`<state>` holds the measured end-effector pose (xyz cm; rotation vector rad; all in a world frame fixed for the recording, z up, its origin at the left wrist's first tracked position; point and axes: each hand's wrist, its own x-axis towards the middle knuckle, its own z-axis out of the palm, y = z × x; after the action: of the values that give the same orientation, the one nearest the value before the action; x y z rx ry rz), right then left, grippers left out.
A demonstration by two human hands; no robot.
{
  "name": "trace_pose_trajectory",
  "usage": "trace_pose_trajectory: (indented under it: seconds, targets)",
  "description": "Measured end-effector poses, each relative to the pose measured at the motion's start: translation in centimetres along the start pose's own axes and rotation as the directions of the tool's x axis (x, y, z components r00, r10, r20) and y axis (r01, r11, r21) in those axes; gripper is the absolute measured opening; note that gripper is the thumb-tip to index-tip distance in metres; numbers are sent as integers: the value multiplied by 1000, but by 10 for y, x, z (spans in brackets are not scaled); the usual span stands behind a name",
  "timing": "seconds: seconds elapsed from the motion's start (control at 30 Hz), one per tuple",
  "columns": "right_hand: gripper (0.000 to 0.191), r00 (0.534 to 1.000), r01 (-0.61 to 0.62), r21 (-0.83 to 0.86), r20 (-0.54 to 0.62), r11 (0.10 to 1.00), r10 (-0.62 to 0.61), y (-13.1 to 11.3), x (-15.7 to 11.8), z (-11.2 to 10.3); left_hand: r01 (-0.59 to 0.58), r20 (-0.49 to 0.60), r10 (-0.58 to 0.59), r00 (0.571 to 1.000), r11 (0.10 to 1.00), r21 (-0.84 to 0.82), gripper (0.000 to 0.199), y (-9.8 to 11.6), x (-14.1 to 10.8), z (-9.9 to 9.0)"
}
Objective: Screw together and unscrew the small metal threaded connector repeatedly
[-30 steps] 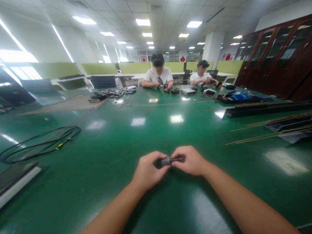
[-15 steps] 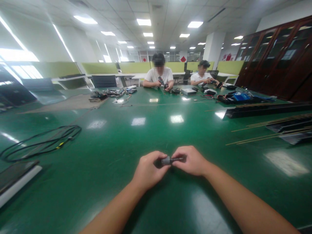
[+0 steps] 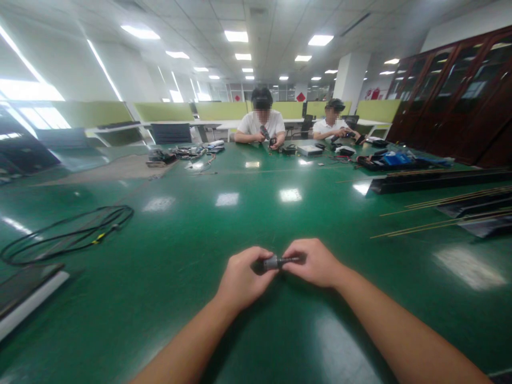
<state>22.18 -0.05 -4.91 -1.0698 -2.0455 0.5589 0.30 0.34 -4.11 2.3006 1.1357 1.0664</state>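
Between my hands is a small grey cylinder with a thin dark shaft pointing right. My left hand pinches the grey cylinder between thumb and fingers. Thumb and fingertips of my right hand close on the dark shaft, whose far end lies inside the hand. Both hands are low over the green table, near the middle of the view. The fine shape of the piece is too small to tell.
Coiled black cable and a dark flat object with a white edge lie left. Thin rods and black channels are at right. Across the table sit two people among tools and a blue item.
Both hands keep their grips on the piece. The left hand and the grey cylinder have shifted very slightly left and up.
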Motion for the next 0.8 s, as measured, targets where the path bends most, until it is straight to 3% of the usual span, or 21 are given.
trace_pose_trajectory:
  seconds: [0.8]
  targets:
    - [5,1000,-6,-25,2,1000,6,1,0,-2,-1,4,1,1000,1000,16,16,-1,1,-2]
